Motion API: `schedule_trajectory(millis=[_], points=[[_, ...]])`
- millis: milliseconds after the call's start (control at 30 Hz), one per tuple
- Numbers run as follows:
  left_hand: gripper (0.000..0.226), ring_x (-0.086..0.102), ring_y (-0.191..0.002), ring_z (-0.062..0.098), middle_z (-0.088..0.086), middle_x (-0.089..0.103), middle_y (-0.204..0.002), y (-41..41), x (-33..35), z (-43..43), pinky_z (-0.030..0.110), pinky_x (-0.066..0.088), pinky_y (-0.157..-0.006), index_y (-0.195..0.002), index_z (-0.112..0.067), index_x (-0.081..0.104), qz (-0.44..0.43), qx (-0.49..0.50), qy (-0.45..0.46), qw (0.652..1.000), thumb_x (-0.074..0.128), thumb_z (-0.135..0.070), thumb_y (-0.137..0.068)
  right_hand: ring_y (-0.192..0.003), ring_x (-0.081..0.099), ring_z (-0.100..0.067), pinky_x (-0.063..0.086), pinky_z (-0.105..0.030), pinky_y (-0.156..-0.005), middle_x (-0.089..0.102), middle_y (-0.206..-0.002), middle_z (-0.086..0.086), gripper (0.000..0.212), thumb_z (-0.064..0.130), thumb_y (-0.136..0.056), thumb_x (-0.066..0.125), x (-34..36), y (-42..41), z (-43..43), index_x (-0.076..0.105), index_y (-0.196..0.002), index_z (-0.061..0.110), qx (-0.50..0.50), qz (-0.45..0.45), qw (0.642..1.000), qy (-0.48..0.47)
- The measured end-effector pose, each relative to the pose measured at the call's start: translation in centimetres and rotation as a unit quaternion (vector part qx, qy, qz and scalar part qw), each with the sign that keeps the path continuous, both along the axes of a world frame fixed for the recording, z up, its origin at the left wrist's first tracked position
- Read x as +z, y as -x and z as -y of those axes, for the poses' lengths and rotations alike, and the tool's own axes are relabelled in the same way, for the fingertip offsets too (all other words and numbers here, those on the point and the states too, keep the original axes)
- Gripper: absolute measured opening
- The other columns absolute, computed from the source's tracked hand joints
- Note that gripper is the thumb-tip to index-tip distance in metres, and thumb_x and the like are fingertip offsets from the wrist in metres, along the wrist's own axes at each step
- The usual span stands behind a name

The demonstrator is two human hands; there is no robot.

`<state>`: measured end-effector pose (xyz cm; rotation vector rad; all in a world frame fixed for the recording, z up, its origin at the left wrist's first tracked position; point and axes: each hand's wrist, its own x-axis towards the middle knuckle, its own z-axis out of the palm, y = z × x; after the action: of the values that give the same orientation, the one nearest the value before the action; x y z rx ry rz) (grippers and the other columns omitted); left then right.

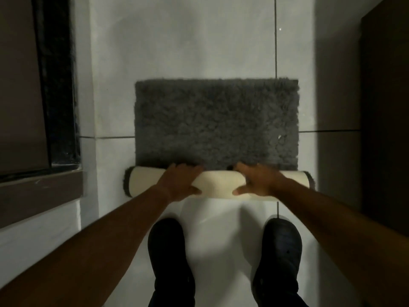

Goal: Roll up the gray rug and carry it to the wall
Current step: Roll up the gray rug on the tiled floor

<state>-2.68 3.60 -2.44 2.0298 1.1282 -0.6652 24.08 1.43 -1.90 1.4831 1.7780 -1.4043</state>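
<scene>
your left hand [180,181] and right hand [256,180] sit side by side on the rolled part of the gray rug [217,122], each wrapped over the roll with fingers on the far side and thumb tucked at the near side, so they are clamped on the roll, a little apart from each other. the roll [218,183] shows its cream backing outward because you started from the near edge. it lies on the tiled floor [177,41] just ahead of your dark shoes [169,258], and the flat shaggy part stretches toward 12 o'clock. holding near the middle keeps the roll even, though the ends at 9 and 3 o'clock could loosen. most of the rug looks unrolled, so the carry to the wall is not yet near.
</scene>
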Motion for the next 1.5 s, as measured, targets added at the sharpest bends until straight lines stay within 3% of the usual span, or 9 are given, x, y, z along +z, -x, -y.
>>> schedule_trajectory(millis=[133,233,400,567,833,933,1167,1300,1500], points=[[0.071,0.054,-0.116,0.028,0.008,0.058,-0.131,-0.3,0.1,0.9,0.045,0.037,-0.102,-0.134,-0.024,0.038,0.002,0.085,0.115,0.990,0.074,-0.048,-0.078,-0.130,0.040,-0.038,0.036,-0.054,-0.104,0.036,-0.150,-0.011,0.070,0.057,-0.089,0.051,0.0,0.8,4.3,0.026,-0.148,0.030,0.047,0.030,0.990,-0.128],[0.065,0.052,-0.116,0.030,0.011,0.055,-0.128,0.4,0.1,-0.2,0.048,0.038,-0.102,-0.129,-0.017,0.047,0.043,0.136,0.010,0.990,0.074,-0.048,-0.078,-0.123,0.046,-0.039,0.037,-0.054,-0.100,0.047,-0.140,-0.015,0.058,0.054,-0.092,0.044,0.0,0.6,5.7,0.040,-0.140,0.021,0.091,-0.004,0.946,-0.310],[0.047,0.054,-0.104,0.034,0.013,0.061,-0.113,0.0,0.8,0.0,0.049,0.039,-0.090,-0.114,-0.015,0.060,0.078,0.049,-0.250,0.964,0.045,-0.054,-0.091,-0.137,0.034,-0.040,0.028,-0.062,-0.109,0.036,-0.151,-0.021,0.092,0.059,-0.080,0.063,-0.5,1.5,2.8,0.027,-0.149,0.011,0.174,0.078,0.942,-0.276],[0.110,0.032,-0.137,0.041,0.022,0.036,-0.149,-2.4,0.0,2.0,0.063,0.021,-0.113,-0.151,-0.012,0.022,-0.053,-0.030,-0.189,0.980,0.065,-0.072,-0.070,-0.130,0.037,-0.037,0.030,-0.059,-0.106,0.035,-0.150,-0.015,0.095,0.064,-0.077,0.063,0.0,0.7,-1.6,0.023,-0.150,0.020,0.154,0.035,0.947,-0.280],[0.079,0.059,-0.112,0.030,0.008,0.062,-0.128,-2.7,0.5,-2.9,0.045,0.043,-0.093,-0.131,-0.022,0.047,-0.009,0.024,-0.080,0.997,0.073,-0.063,-0.069,-0.123,0.047,-0.034,0.036,-0.055,-0.105,0.049,-0.140,-0.012,0.097,0.073,-0.070,0.064,-0.1,2.5,-1.0,0.027,-0.143,0.021,0.112,0.038,0.961,-0.248],[0.102,0.052,-0.123,0.030,0.007,0.052,-0.143,-1.7,0.3,-2.3,0.048,0.043,-0.099,-0.146,-0.025,0.029,-0.054,0.026,0.116,0.991,0.070,-0.072,-0.066,-0.113,0.055,-0.028,0.043,-0.047,-0.096,0.057,-0.132,-0.007,0.091,0.071,-0.066,0.069,-0.1,3.2,-1.0,0.031,-0.136,0.027,0.088,-0.021,0.991,-0.098],[0.152,-0.017,-0.148,0.037,0.012,-0.020,-0.163,-0.6,-3.0,-5.4,0.070,-0.005,-0.113,-0.150,-0.029,-0.021,-0.067,-0.036,-0.006,0.997,0.059,-0.095,-0.038,-0.137,0.031,-0.036,0.028,-0.061,-0.109,0.030,-0.155,-0.010,0.105,0.089,-0.061,0.051,-1.4,2.6,-2.8,0.035,-0.143,0.025,0.155,0.038,0.960,-0.230],[0.153,0.008,-0.149,0.036,0.013,0.008,-0.164,-0.6,-3.6,-9.1,0.067,0.000,-0.114,-0.154,-0.027,-0.008,-0.084,-0.009,0.040,0.996,0.058,-0.097,-0.034,-0.144,0.019,-0.038,0.019,-0.063,-0.114,0.014,-0.163,-0.012,0.117,0.092,-0.060,0.047,-1.8,2.0,-5.5,0.021,-0.151,0.022,0.108,0.035,0.964,-0.241],[0.116,0.044,-0.112,0.027,0.008,0.048,-0.125,-1.2,-1.0,-6.8,0.050,0.040,-0.096,-0.129,-0.022,0.049,-0.049,-0.085,-0.001,0.995,0.057,-0.095,-0.040,-0.150,-0.005,-0.035,0.003,-0.066,-0.116,-0.008,-0.164,-0.012,0.126,0.089,-0.064,0.049,-1.7,2.4,-4.7,-0.002,-0.154,0.018,0.144,0.027,0.965,-0.216]])
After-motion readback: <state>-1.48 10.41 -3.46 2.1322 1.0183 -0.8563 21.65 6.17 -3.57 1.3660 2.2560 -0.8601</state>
